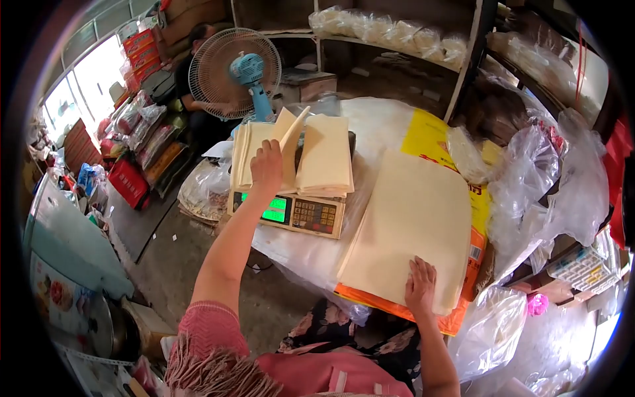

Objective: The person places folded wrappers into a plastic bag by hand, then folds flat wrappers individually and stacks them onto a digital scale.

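Observation:
A digital scale [317, 218] with green lit displays and a keypad stands on the table's left part. On it lie two piles of folded cream-coloured sheets, a left pile [243, 155] and a right pile [324, 155]. My left hand [266, 169] is at the left pile, fingers closed at a folded cream sheet [288, 135] whose edge stands up. To the right, a large flat stack of cream sheets [410, 212] lies on yellow and orange printed plastic. My right hand [421, 284] rests on the stack's near right corner, fingers stretched out.
A blue fan [248, 69] stands behind the scale, with a person [192, 73] partly hidden behind it. Shelves hold bagged pale goods [390, 33] at the back. Clear plastic bags [522, 165] crowd the right side. A dark pot [106, 324] stands low at left.

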A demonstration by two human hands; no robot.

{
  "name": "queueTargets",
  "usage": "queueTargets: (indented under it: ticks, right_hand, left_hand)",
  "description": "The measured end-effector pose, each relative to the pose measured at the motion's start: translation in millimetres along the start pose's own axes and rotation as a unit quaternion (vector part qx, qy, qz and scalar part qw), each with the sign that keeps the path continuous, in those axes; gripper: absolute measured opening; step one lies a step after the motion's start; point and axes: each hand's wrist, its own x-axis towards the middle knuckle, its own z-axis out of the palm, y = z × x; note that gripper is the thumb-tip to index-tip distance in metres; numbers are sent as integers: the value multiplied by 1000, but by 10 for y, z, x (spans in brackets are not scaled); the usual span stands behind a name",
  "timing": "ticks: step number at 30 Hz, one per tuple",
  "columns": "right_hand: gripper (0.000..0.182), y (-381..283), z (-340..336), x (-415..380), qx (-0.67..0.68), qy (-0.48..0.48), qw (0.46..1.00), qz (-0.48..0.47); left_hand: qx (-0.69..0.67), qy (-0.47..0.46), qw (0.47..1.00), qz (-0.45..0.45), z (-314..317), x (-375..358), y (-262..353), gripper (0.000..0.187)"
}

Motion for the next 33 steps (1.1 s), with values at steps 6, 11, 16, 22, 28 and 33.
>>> queueTargets:
  ticks: [6, 11, 16, 22, 28, 33]
  right_hand:
    - [36, -18, -12, 13, 1, -2, 1000, 6]
    - [37, -52, -21, 20, -6, 3, 1000, 18]
    - [38, -45, -9, 14, -8, 3, 1000, 9]
    - [39, -77, -46, 21, -15, 1, 1000, 8]
    - [41, -64, -19, 36, -23, 8, 1000, -4]
    - [36, -110, -35, 57, -38, -11, 999, 12]
  left_hand:
    - [-143, 73, 986, -50, -148, 32, -217, 45]
    - [-528, 68, 835, -138, -559, 605, -468, 41]
    - [-728, -131, 630, -237, -507, 758, 84, 48]
    - [-602, -215, 746, -189, 281, 393, 537, 33]
    - [-571, -173, 782, -178, 90, 366, 538, 28]
    - [-319, -31, 945, -65, 222, 259, 415, 64]
